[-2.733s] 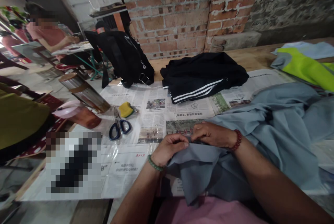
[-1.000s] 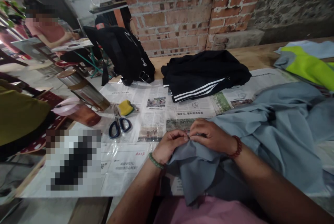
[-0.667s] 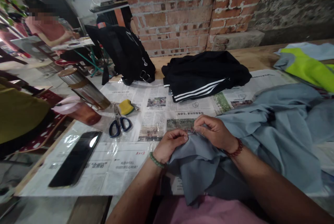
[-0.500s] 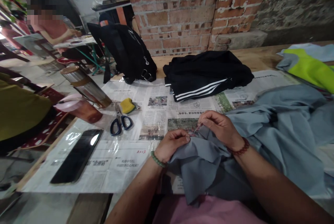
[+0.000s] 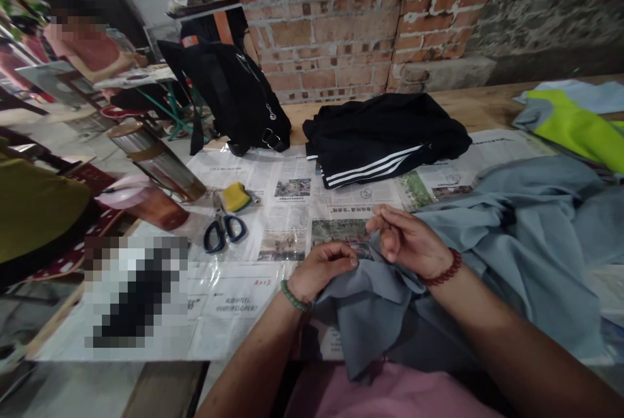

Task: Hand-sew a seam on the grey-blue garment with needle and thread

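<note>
My left hand (image 5: 325, 270), with a green bead bracelet, pinches the edge of the grey cloth (image 5: 373, 314) between thumb and fingers. Just right of it and a little higher, my right hand (image 5: 408, 239), with a red bead bracelet, is closed, its fingertips drawn together. Whatever those fingertips hold is too small to make out. The grey cloth hangs down over the table's near edge towards my lap and spreads in folds to the right, under my right wrist. Scissors (image 5: 223, 229) with dark blue handles lie left of my hands, beside a yellow sponge (image 5: 236, 197).
Newspaper under clear plastic (image 5: 238, 288) covers the table. A blurred-out dark object (image 5: 139, 294) lies front left. Behind it stand a lidded pink cup (image 5: 156, 207) and a steel flask (image 5: 160, 164). A black backpack (image 5: 238, 96), black striped clothing (image 5: 385, 135) and a yellow-green garment (image 5: 575, 122) lie farther back.
My right hand has turned, its fingers curling more towards me, and the thread seen between my hands earlier no longer shows. My left hand keeps its pinch on the cloth.
</note>
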Tool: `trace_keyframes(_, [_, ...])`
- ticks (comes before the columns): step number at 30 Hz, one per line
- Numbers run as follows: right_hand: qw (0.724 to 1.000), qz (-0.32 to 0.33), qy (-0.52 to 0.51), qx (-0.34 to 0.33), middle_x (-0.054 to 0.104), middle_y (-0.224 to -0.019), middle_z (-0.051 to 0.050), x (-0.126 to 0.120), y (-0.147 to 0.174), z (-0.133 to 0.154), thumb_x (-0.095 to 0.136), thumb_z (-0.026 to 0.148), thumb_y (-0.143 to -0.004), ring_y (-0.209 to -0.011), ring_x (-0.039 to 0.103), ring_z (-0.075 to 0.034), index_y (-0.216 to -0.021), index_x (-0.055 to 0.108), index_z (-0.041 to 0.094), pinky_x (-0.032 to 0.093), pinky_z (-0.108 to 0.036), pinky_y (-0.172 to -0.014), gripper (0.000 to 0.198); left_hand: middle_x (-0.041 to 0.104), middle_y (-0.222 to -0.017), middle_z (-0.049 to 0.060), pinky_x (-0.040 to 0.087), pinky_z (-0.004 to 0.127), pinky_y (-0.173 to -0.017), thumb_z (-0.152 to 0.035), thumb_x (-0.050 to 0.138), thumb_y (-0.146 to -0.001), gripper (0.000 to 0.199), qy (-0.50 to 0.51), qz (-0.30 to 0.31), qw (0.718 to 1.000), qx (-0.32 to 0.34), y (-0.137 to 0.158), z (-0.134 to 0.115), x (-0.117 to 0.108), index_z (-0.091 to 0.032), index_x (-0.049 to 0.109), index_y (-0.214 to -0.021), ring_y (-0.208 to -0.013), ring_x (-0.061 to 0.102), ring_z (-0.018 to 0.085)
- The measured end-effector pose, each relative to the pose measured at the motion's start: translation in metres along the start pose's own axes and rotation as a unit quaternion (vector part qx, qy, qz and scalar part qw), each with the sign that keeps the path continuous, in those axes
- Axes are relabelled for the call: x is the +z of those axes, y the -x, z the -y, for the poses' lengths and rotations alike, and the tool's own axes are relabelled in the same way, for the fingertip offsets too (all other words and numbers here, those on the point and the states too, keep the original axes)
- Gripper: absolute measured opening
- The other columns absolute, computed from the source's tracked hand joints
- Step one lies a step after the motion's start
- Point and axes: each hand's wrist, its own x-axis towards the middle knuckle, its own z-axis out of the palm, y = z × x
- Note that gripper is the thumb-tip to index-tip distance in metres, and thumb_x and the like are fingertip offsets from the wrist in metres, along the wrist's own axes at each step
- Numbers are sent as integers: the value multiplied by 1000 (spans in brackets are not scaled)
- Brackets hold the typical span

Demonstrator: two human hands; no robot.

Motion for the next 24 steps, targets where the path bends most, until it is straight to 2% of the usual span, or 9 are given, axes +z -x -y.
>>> trace_keyframes(5, [996, -69, -50, 8, 63, -70, 2, 3, 0, 2, 44, 20, -85, -43, 54, -5, -83, 54, 20, 50, -16, -42, 10, 54, -57, -3, 30, 18, -47, -27, 75, -58, 19, 6, 7, 1000, -6, 2, 0, 0, -13, 64, -64, -50, 42, 5])
trace_keyframes(8, [995, -100, -26, -13, 57, -65, 3, 4, -2, 5, 42, 20, -85, -40, 48, -5, -78, 52, 20, 48, -16, -42, 12, 54, -57, -3, 30, 18, -47, -27, 75, -59, 19, 9, 8, 1000, -8, 3, 0, 1, -13, 63, -64, -50, 42, 5])
trace_keyframes(10, [994, -97, 11, -39, 52, -63, 3, 3, -3, 6, 41, 22, -86, -39, 43, -5, -79, 52, 20, 45, -16, -41, 13, 54, -57, -3, 30, 18, -48, -27, 75, -58, 19, 12, 5, 1000, -10, 3, -1, 1, -13, 63, -64, -50, 43, 6])
trace_keyframes(13, [991, -77, 72, -87, 49, -64, 4, 2, -3, 8, 40, 24, -86, -40, 40, -5, -89, 53, 23, 45, -17, -44, 14, 55, -57, -3, 31, 18, -49, -27, 76, -57, 20, 16, -1, 1000, -10, 3, -1, 2, -13, 64, -64, -50, 43, 6])
trace_keyframes(17, [982, -41, 151, -109, 53, -69, 3, 4, 4, 6, 45, 26, -84, -46, 48, -6, -104, 52, 25, 50, -21, -53, 22, 56, -58, -3, 32, 19, -50, -27, 76, -57, 19, 17, 0, 1000, -5, 2, 1, 1, -13, 65, -65, -51, 44, 6])
trace_keyframes(21, [982, 52, 160, -82, 56, -67, 3, 15, 14, 1, 53, 36, -81, -49, 58, -8, -89, 51, 22, 52, -25, -52, 15, 57, -60, -2, 34, 19, -54, -27, 75, -59, 19, 8, 10, 1000, 16, 1, 3, -2, -12, 64, -65, -54, 46, 6])
trace_keyframes(24, [971, 127, 196, -54, 60, -69, 1, 27, 18, -2, 50, 41, -82, -64, 65, -15, -82, 47, 22, 54, -33, -60, 20, 57, -59, -2, 34, 19, -54, -28, 75, -58, 21, 25, 23, 999, 20, 0, 5, -4, -12, 64, -66, -53, 46, 7])
